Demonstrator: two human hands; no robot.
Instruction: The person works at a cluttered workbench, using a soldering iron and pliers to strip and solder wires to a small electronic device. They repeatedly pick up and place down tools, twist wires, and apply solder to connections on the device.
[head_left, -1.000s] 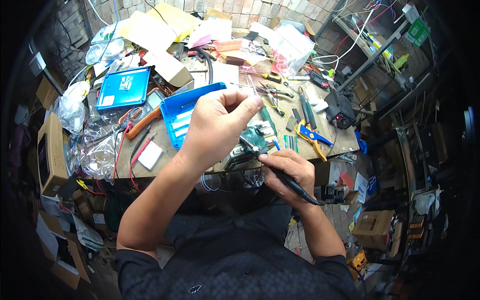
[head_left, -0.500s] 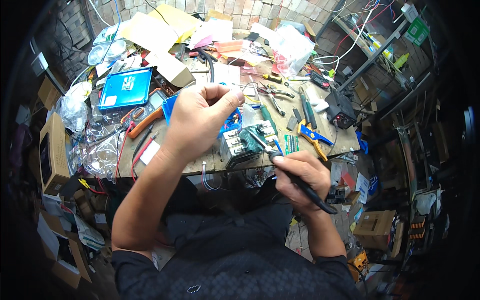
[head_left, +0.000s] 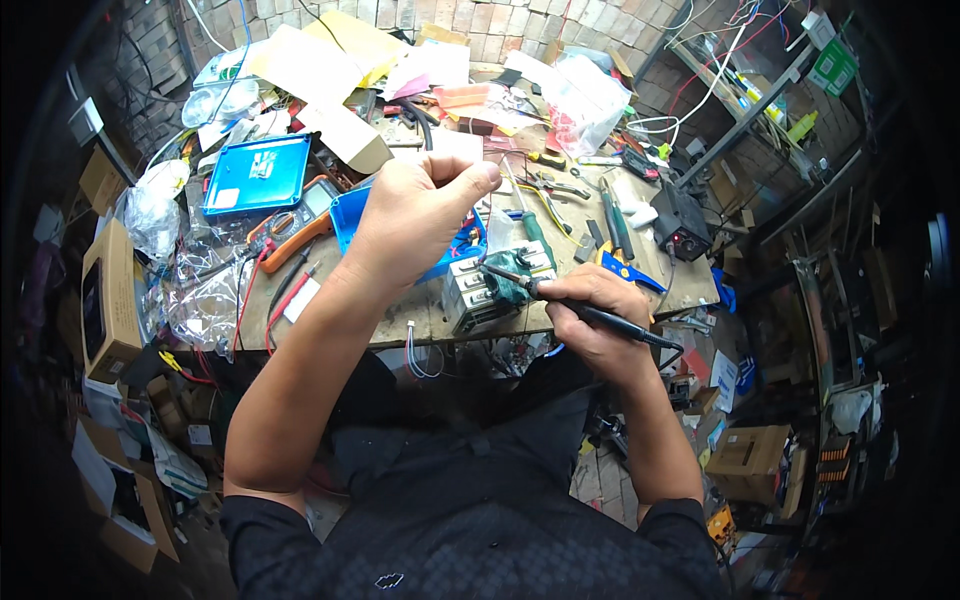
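Note:
My right hand is closed around the black handle of a soldering iron. The iron's tip reaches left onto the top of a block of pale cells with metal tabs and a dark green piece across it; whether it touches is too small to tell. Over an open blue plastic box, my left hand is raised in a pinch, thumb against forefinger. Anything held there is too thin or hidden to name. Red and blue wires show inside the box, partly behind my left wrist.
To the left lie a blue lid and an orange multimeter with probe leads. Right of the block are blue-and-yellow wire strippers, pliers and a black power unit. Papers and plastic bags crowd the table's back.
My right hand has risen slightly left, the iron lying flatter with its tip farther left on the block. My left hand has shifted slightly right. A small green circuit board is now hidden.

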